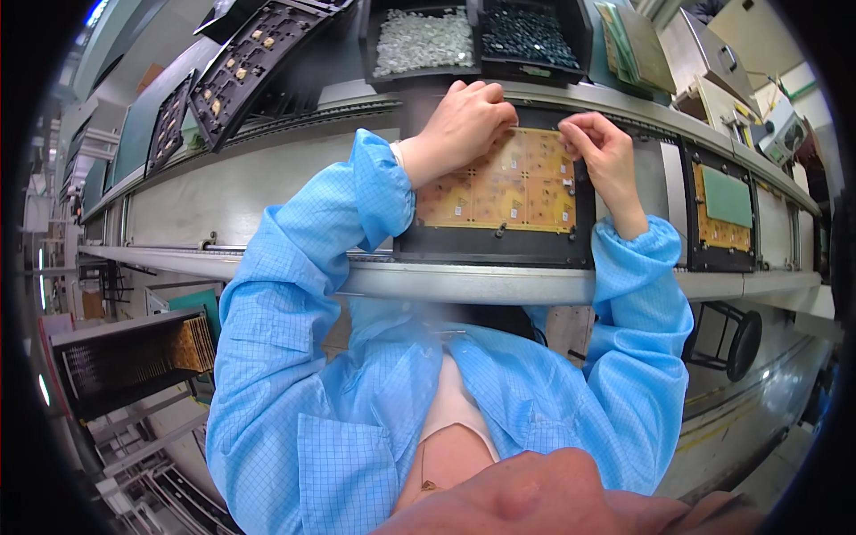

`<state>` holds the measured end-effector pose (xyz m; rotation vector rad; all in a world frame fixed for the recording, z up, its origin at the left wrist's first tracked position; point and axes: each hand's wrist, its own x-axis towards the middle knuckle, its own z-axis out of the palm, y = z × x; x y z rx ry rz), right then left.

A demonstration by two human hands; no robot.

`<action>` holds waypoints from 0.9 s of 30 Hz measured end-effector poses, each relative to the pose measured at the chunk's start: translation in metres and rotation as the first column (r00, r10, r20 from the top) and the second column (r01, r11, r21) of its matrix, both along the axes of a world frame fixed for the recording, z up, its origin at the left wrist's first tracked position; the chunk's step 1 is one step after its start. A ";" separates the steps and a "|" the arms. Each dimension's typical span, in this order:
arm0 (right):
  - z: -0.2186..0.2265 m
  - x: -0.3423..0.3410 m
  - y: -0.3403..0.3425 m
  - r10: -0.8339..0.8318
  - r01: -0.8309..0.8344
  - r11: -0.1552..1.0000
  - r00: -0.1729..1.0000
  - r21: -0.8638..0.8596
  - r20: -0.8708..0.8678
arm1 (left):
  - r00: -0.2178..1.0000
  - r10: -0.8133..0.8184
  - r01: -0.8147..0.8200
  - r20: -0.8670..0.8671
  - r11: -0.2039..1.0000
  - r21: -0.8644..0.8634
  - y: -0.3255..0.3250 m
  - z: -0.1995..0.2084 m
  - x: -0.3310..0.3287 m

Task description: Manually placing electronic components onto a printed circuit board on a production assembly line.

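Note:
A yellow-orange circuit board panel [501, 198] lies in a black carrier frame [495, 245] on the conveyor in front of me. Over its far left part is my left hand [464, 125], fingers curled in and pointing down; their tips and anything in them are hidden. My right hand [602, 150] hovers at the panel's far right corner, thumb and forefinger brought together in a pinch. Whatever that pinch may hold is too small to make out. A few small pale parts show on the panel, one near its right edge.
Beyond the conveyor stand a black bin of clear small parts [424, 43] and a bin of dark small parts [532, 40]. To the right lies another carrier [709, 259] with a green sheet [728, 198]. Black trays [254, 62] lean at far left; a board rack [125, 357] stands lower left.

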<state>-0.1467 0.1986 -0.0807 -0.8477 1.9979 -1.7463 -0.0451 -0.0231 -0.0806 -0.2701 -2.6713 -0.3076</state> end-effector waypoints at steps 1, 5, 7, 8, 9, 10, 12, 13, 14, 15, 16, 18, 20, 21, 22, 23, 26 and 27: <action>0.000 -0.002 0.003 0.014 -0.014 1.000 1.000 0.019 0.022 | 0.996 -0.012 0.011 -0.085 1.000 -0.015 -0.004 0.004 0.001; -0.002 -0.005 0.014 0.093 -0.089 0.995 0.984 -0.037 0.152 | 0.899 0.250 -0.249 -0.359 0.967 0.052 -0.050 0.035 -0.008; 0.002 -0.002 0.012 0.119 -0.116 0.993 0.981 -0.027 0.153 | 0.912 0.289 -0.304 -0.291 0.952 -0.008 -0.078 0.031 -0.024; 0.003 -0.001 0.011 0.133 -0.132 0.991 0.977 -0.019 0.168 | 0.922 0.301 -0.321 -0.244 0.946 -0.045 -0.088 0.028 -0.032; 0.004 -0.002 0.013 0.147 -0.145 0.989 0.969 -0.022 0.197 | 0.920 0.304 -0.322 -0.247 0.946 -0.034 -0.089 0.029 -0.038; 0.006 -0.002 0.014 0.145 -0.146 0.989 0.970 -0.011 0.193 | 0.929 0.345 -0.352 -0.137 0.935 -0.034 -0.088 0.029 -0.046; 0.011 0.000 0.016 0.156 -0.165 0.986 0.963 0.022 0.218 | 0.928 0.372 -0.372 -0.020 0.928 -0.022 -0.086 0.030 -0.056; 0.015 0.001 0.017 0.163 -0.174 0.984 0.958 0.027 0.237 | 0.914 0.394 -0.398 0.092 0.917 0.025 -0.087 0.032 -0.059; 0.017 0.000 0.020 0.153 -0.167 0.985 0.959 0.041 0.238 | 0.890 0.406 -0.427 0.206 0.902 0.067 -0.088 0.034 -0.062; 0.017 -0.001 0.021 0.156 -0.174 0.983 0.957 0.052 0.246 | 0.892 0.403 -0.427 0.207 0.900 0.090 -0.089 0.035 -0.064; 0.018 -0.001 0.022 0.160 -0.181 0.981 0.954 0.062 0.255 | 0.894 0.396 -0.423 0.210 0.901 0.100 -0.089 0.035 -0.064; 0.018 -0.001 0.023 0.152 -0.174 0.982 0.958 0.075 0.242 | 0.917 0.344 -0.380 0.202 0.907 0.179 -0.089 0.036 -0.063; 0.019 -0.002 0.022 0.145 -0.168 0.982 0.963 0.084 0.229 | 0.935 0.317 -0.348 0.161 0.908 0.232 -0.091 0.036 -0.059; 0.020 -0.002 0.023 0.153 -0.178 0.978 0.965 0.107 0.214 | 0.934 0.321 -0.355 0.159 0.883 0.306 -0.089 0.038 -0.055; 0.021 -0.002 0.023 0.161 -0.189 0.973 0.966 0.130 0.200 | 0.932 0.326 -0.361 0.157 0.852 0.378 -0.089 0.038 -0.051; 0.023 0.000 0.021 0.141 -0.172 0.977 0.965 0.129 0.220 | 0.956 0.289 -0.280 0.040 0.867 0.412 -0.094 0.032 -0.048; 0.027 0.005 0.014 0.057 -0.107 0.965 0.977 0.240 0.205 | 0.975 0.220 -0.182 -0.021 0.854 0.488 -0.079 0.045 -0.028; 0.020 0.003 0.012 0.077 -0.115 0.975 0.978 0.192 0.194 | 0.975 0.221 -0.183 -0.019 0.850 0.493 -0.070 0.049 -0.021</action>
